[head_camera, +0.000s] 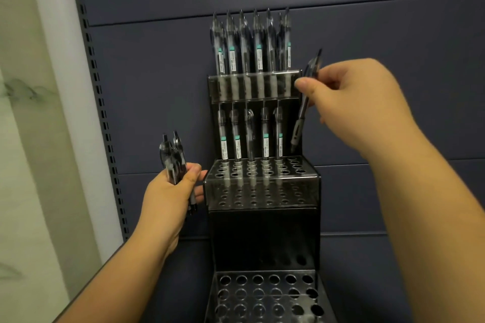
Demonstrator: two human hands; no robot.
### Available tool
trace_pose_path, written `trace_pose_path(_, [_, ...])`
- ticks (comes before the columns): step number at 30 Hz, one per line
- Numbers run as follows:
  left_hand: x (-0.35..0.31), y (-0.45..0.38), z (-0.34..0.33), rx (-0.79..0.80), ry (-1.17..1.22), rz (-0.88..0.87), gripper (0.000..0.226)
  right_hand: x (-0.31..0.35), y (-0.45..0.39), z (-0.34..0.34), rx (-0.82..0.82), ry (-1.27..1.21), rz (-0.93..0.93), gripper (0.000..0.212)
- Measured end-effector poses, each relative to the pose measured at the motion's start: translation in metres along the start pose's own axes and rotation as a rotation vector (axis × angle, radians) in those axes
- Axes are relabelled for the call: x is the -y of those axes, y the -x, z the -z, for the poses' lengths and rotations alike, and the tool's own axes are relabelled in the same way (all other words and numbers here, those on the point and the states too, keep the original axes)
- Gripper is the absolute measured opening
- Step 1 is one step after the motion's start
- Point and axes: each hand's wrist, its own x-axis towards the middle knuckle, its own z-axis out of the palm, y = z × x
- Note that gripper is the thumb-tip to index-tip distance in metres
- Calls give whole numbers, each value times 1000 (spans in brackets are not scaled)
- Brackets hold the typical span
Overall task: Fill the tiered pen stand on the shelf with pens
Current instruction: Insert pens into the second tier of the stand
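A dark, smoky-plastic tiered pen stand [262, 233] stands against the shelf's back panel. Its top tier holds several upright pens [252, 44]. The middle tier's back row holds several pens [250, 136], with its rightmost hole open. The bottom tier's holes [265, 294] hold nothing. My right hand [354, 102] pinches a single pen [301, 118], tilted, tip down above the right end of the middle tier. My left hand [170, 194] grips a small bundle of pens [173, 160] just left of the stand.
The dark blue back panel [157, 86] rises behind the stand. A perforated shelf upright [101, 102] runs down the left, with a pale wall [31, 139] beyond it.
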Motion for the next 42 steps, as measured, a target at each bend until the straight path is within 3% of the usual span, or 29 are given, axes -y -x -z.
trace_pose_path(7, [7,-5,6,35,-124,13,13,-3,-1,-8,103,81,-14,48])
trace_pose_path(17, [2,-2,1,9,-46,33,16,-2,0,-14,140,59,-54,45])
trace_pose_path(22, [3,-2,3,56,-144,45,14,2,1,-19,221,135,-51,47])
trace_pose_path(29, [0,-3,3,40,-54,73,17,0,-2,-20,397,231,-110,47])
trace_pose_path(33, [-2,-1,1,28,-42,76,19,1,1,-14,410,285,-128,62])
trace_pose_path(36, [-3,-1,3,19,-128,41,21,10,7,-7,320,324,-67,75])
trace_pose_path(42, [-7,1,4,12,-283,-66,17,46,24,-15,279,118,121,41])
